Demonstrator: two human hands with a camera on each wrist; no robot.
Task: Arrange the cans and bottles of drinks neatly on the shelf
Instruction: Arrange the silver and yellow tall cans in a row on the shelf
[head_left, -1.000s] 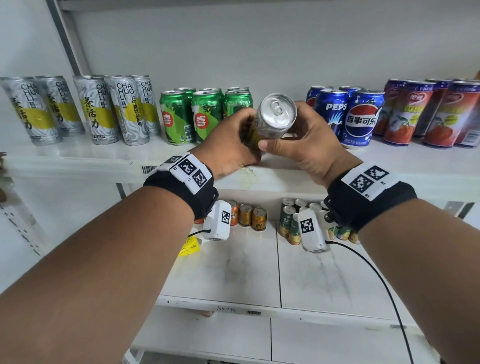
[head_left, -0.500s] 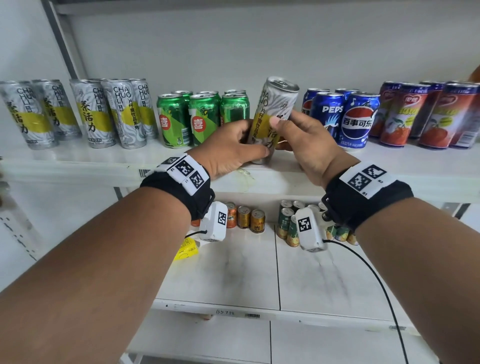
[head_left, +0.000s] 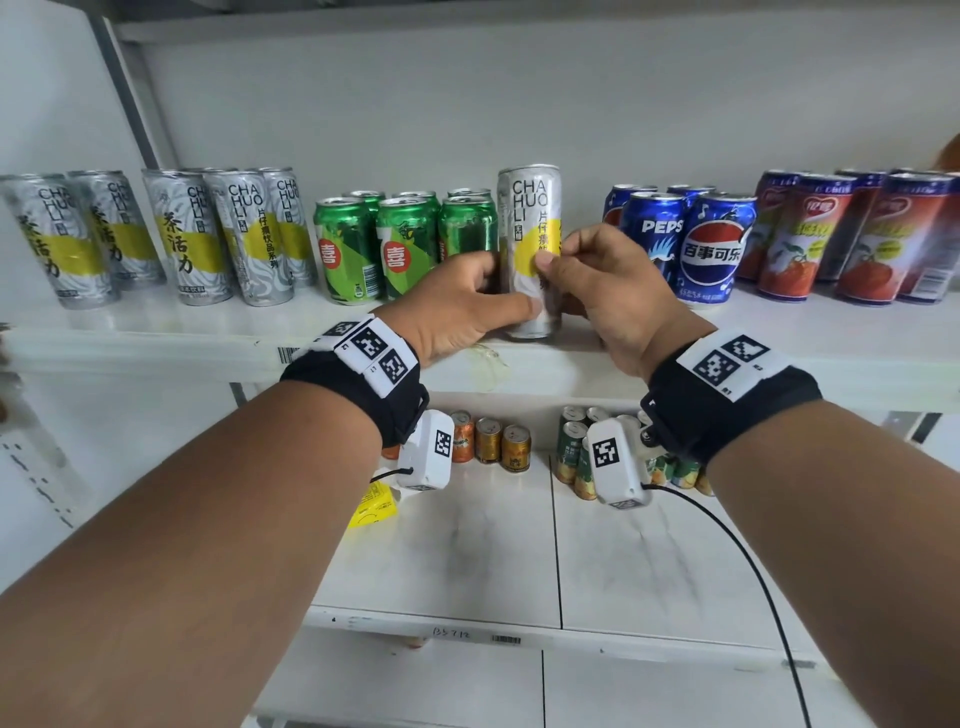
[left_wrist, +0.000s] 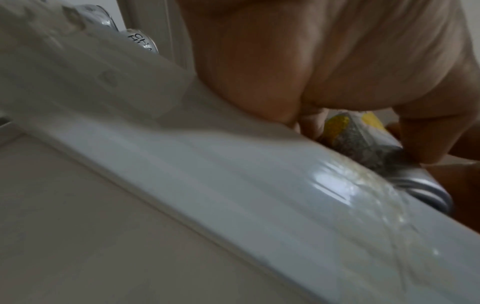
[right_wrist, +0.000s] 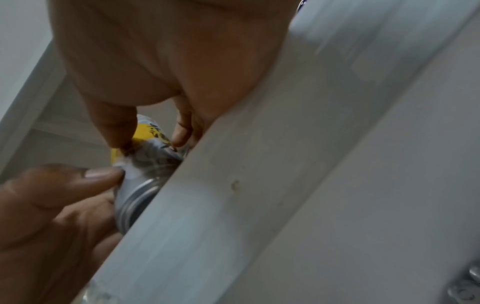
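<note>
A tall silver and yellow Cha Huo Li can (head_left: 531, 218) stands upright on the white shelf (head_left: 156, 332), between the green cans (head_left: 405, 244) and the blue Pepsi cans (head_left: 711, 249). My left hand (head_left: 467, 296) grips its lower part, thumb on the front. My right hand (head_left: 597, 280) pinches its middle from the right. The left wrist view shows the can (left_wrist: 363, 135) behind the shelf lip, and the right wrist view shows the can (right_wrist: 145, 162) between my thumb and fingers. Several matching silver cans (head_left: 208, 239) stand at the far left.
Red fruit-drink cans (head_left: 841, 239) fill the shelf's right end. On the lower shelf (head_left: 467, 561) stand small orange cans (head_left: 488, 441) and green cans (head_left: 571, 447) at the back, with a yellow tag (head_left: 374, 504) at the left. A black cable (head_left: 743, 561) trails from my right wrist.
The silver can was tilted toward me in both hands a second ago. It has been turned upright and set down on the shelf, with both hands still on it.
</note>
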